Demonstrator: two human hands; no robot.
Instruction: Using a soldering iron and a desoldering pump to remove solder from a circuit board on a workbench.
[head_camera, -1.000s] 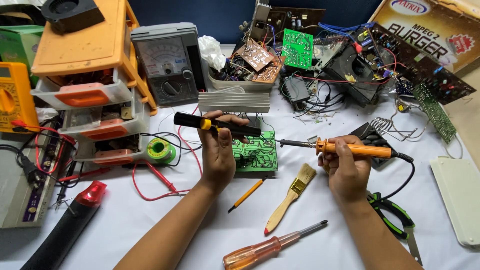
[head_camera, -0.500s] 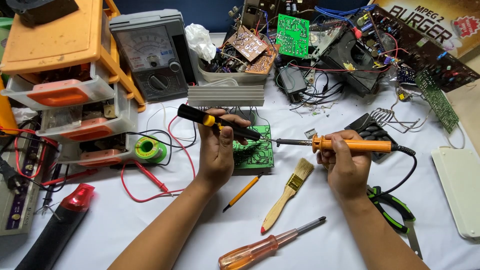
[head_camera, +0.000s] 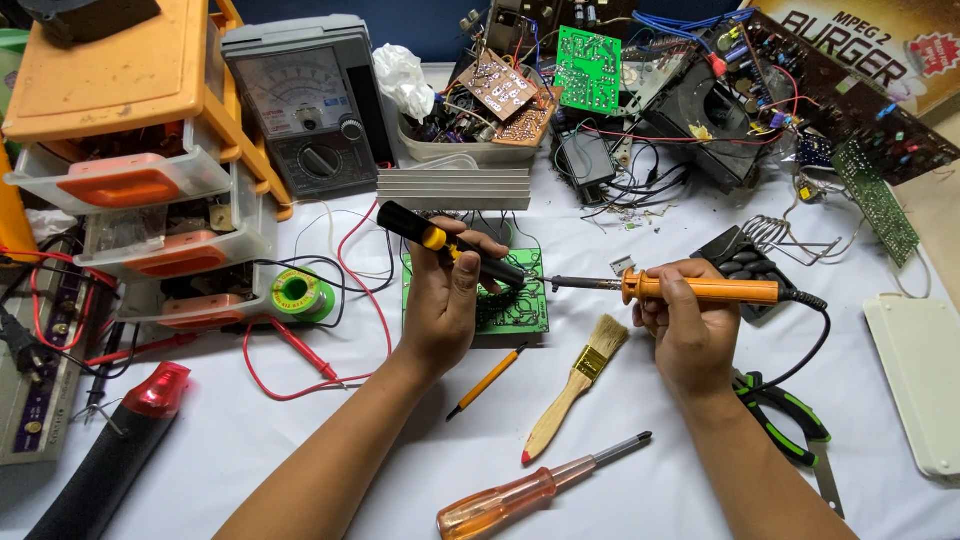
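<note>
Shifted slightly since half a second ago: black-and-yellow tool tilted a little more steeply, iron tip brought nearer the board's right edge; both hands otherwise in the same places.

Left hand (head_camera: 445, 305), centre of frame: clenched around a black desoldering pump (head_camera: 450, 245) with a yellow band, slanting from upper left down to lower right, nozzle end over the board.

Right hand (head_camera: 685, 330), right of centre: clasped around the orange handle of a soldering iron (head_camera: 690, 290), held level, metal tip pointing left toward the board edge; black cord trailing off to the right.

Green circuit board (head_camera: 520, 310), one, flat on the white table cover (head_camera: 300, 440), centre of frame, partly under the left hand; dark traces and pads on the upper face.

Counted nearby:
- Paintbrush (head_camera: 575, 385), one, wooden handle, just below the board.
- Pencil (head_camera: 487, 380), one, orange, lower left of the brush.
- Screwdriver (head_camera: 540, 487), one, clear orange handle, bottom centre.
- Pliers (head_camera: 785, 420), one pair, green-and-black grips, lower right, part hidden by the right forearm.
- Solder spool (head_camera: 297, 292), one, green, left of the board.
- Analogue multimeter (head_camera: 305, 105), one, grey, upper left; red leads looping across the cover.
- Drawer unit (head_camera: 120, 170), one, orange, three drawers seen, upper left.
- Finned heat sink (head_camera: 453, 187), one, above the board.
</note>
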